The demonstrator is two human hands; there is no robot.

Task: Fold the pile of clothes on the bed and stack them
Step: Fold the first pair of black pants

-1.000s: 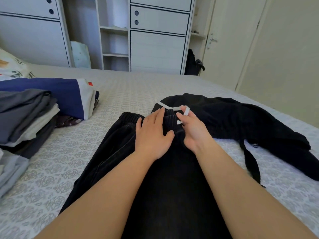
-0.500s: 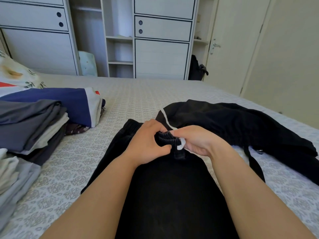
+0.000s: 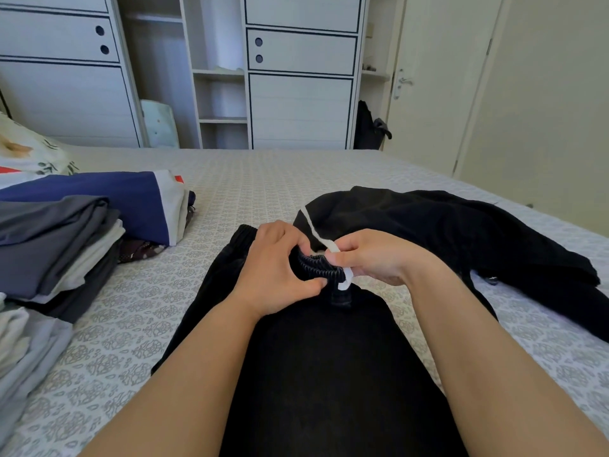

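Your left hand (image 3: 276, 272) now grips the bunched waistband (image 3: 318, 267) of the black trousers (image 3: 329, 374), no longer lying flat on it; your right hand (image 3: 372, 258) pinches the white drawstring (image 3: 333, 247), so you are likely tucking it in before folding. The trousers lie near and centre on the bed (image 3: 263, 179); another black garment (image 3: 461, 232) waits on the right; the folded stack (image 3: 59, 239) sits left.
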